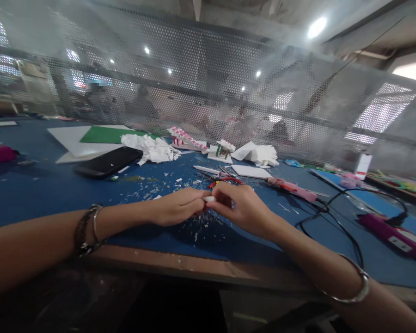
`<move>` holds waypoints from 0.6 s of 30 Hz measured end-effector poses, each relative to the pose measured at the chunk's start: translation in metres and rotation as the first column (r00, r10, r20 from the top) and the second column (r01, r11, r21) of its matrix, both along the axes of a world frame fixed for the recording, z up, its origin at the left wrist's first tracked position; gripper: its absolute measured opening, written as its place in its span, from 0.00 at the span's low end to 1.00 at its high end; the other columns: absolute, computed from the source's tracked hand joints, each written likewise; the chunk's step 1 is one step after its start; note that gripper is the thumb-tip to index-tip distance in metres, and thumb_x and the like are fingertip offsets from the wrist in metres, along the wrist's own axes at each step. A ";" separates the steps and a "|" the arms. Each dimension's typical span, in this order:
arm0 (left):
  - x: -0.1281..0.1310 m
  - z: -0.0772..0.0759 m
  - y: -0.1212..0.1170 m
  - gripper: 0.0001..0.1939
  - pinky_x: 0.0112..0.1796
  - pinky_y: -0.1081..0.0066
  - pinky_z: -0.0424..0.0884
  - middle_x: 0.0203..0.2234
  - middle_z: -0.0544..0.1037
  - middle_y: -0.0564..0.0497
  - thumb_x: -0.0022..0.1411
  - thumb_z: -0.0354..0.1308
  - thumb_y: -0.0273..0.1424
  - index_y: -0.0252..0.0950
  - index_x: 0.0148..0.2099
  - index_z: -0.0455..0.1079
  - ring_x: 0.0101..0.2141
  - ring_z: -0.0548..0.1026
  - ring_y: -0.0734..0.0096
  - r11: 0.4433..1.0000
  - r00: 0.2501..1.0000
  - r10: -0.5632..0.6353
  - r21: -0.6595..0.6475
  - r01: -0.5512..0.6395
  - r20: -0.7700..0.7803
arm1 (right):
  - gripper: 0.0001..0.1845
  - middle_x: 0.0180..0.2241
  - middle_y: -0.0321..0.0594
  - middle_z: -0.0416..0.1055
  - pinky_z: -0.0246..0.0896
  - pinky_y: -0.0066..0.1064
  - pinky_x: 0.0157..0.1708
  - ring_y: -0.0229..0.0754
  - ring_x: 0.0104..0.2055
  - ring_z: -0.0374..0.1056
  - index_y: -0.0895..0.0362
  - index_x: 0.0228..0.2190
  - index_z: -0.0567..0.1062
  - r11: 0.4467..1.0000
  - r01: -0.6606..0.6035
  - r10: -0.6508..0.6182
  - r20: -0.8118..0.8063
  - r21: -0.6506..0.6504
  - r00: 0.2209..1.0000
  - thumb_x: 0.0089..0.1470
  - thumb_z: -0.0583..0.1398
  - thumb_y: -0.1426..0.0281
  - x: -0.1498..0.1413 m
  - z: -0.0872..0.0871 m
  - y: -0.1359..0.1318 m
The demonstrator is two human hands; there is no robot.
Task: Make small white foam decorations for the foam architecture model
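Near the front edge of the blue table, my left hand (178, 206) and my right hand (242, 208) meet at the fingertips. Between them is a small white piece (209, 199), pinched from both sides; its kind is too small to make out. The fingers of both hands are closed. White scraps (204, 226) lie scattered on the table below and around them. Just beyond the hands are red-handled pliers or cutters (234, 180), partly hidden, and a white pen (206, 170). A white card (251, 171) lies behind these.
A black phone (109, 163) and a crumpled white paper heap (150, 148) lie left of centre. Small pink-and-white models (187, 138) stand at the back. To the right are a pink glue gun (293, 188), its black cable (346, 231) and a purple power strip (395, 238). Perforated metal screening rises behind.
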State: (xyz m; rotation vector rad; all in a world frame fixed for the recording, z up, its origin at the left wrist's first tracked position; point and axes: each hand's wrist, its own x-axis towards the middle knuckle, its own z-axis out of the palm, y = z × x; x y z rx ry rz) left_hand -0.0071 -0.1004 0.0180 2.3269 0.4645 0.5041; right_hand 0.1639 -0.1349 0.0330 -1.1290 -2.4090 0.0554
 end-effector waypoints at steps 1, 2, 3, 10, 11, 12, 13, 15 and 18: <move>0.000 0.001 -0.001 0.08 0.21 0.75 0.54 0.16 0.54 0.58 0.56 0.36 0.26 0.36 0.26 0.51 0.18 0.54 0.77 1.000 1.000 -0.012 0.024 0.012 -0.013 | 0.10 0.19 0.32 0.64 0.49 0.23 0.22 0.30 0.21 0.58 0.58 0.25 0.64 0.999 -0.020 0.020 0.000 -0.041 1.000 0.51 0.53 0.64 -0.001 0.000 0.000; 0.000 0.001 -0.001 0.08 0.21 0.76 0.54 0.16 0.54 0.58 0.56 0.35 0.26 0.36 0.25 0.51 0.18 0.53 0.77 0.999 1.000 -0.017 0.040 0.018 -0.026 | 0.10 0.18 0.31 0.63 0.49 0.22 0.22 0.30 0.20 0.58 0.58 0.25 0.63 0.995 -0.043 0.042 -0.008 -0.088 0.999 0.52 0.53 0.65 -0.002 0.000 -0.001; -0.001 0.002 -0.002 0.09 0.21 0.76 0.54 0.16 0.54 0.58 0.56 0.35 0.25 0.36 0.25 0.50 0.17 0.54 0.77 0.998 0.999 -0.018 0.052 0.020 -0.037 | 0.09 0.17 0.30 0.63 0.50 0.22 0.22 0.29 0.19 0.58 0.58 0.25 0.62 0.989 -0.063 0.060 -0.023 -0.135 0.998 0.52 0.53 0.65 -0.002 0.001 -0.001; -0.001 0.003 -0.001 0.10 0.22 0.76 0.55 0.16 0.56 0.57 0.57 0.35 0.26 0.35 0.25 0.52 0.17 0.56 0.77 0.998 0.996 -0.020 0.051 0.024 -0.087 | 0.07 0.16 0.28 0.61 0.51 0.21 0.23 0.29 0.19 0.60 0.57 0.26 0.60 0.969 -0.099 0.106 0.019 -0.226 0.994 0.53 0.51 0.68 0.001 0.006 -0.004; -0.001 0.003 -0.001 0.10 0.22 0.76 0.55 0.16 0.56 0.57 0.58 0.35 0.27 0.35 0.25 0.52 0.18 0.56 0.77 0.999 0.996 -0.022 0.042 0.026 -0.081 | 0.07 0.16 0.28 0.62 0.51 0.21 0.23 0.29 0.19 0.59 0.57 0.26 0.60 0.973 -0.090 0.102 0.048 -0.214 0.994 0.54 0.51 0.68 0.001 0.006 -0.004; -0.001 0.002 -0.001 0.11 0.22 0.76 0.55 0.16 0.56 0.57 0.58 0.35 0.28 0.35 0.25 0.52 0.18 0.56 0.77 0.999 0.997 -0.028 0.037 0.031 -0.071 | 0.07 0.16 0.29 0.62 0.50 0.22 0.23 0.30 0.19 0.59 0.57 0.26 0.61 0.977 -0.078 0.096 0.084 -0.198 0.992 0.54 0.51 0.67 0.001 0.006 -0.005; -0.001 0.001 -0.001 0.12 0.22 0.76 0.55 0.16 0.57 0.57 0.59 0.34 0.29 0.35 0.25 0.51 0.18 0.56 0.77 0.999 0.998 -0.034 0.037 0.036 -0.059 | 0.07 0.17 0.30 0.62 0.49 0.22 0.22 0.30 0.20 0.59 0.57 0.26 0.61 0.983 -0.062 0.084 0.127 -0.172 0.988 0.54 0.50 0.67 0.001 0.006 -0.005; 0.000 0.000 -0.001 0.13 0.22 0.76 0.55 0.16 0.57 0.57 0.60 0.34 0.29 0.36 0.24 0.51 0.18 0.56 0.77 0.998 0.998 -0.045 0.047 0.047 -0.047 | 0.08 0.18 0.31 0.62 0.47 0.23 0.20 0.31 0.19 0.57 0.57 0.27 0.62 0.994 -0.026 0.050 0.223 -0.107 0.974 0.54 0.50 0.67 0.000 0.006 -0.005; -0.001 0.000 0.000 0.13 0.22 0.75 0.53 0.16 0.55 0.57 0.60 0.34 0.29 0.36 0.24 0.51 0.18 0.53 0.77 0.997 0.996 -0.070 0.029 0.072 -0.054 | 0.09 0.19 0.34 0.63 0.45 0.23 0.19 0.32 0.19 0.56 0.58 0.29 0.64 0.999 -0.017 0.031 0.314 -0.049 0.949 0.54 0.49 0.66 0.000 0.006 -0.006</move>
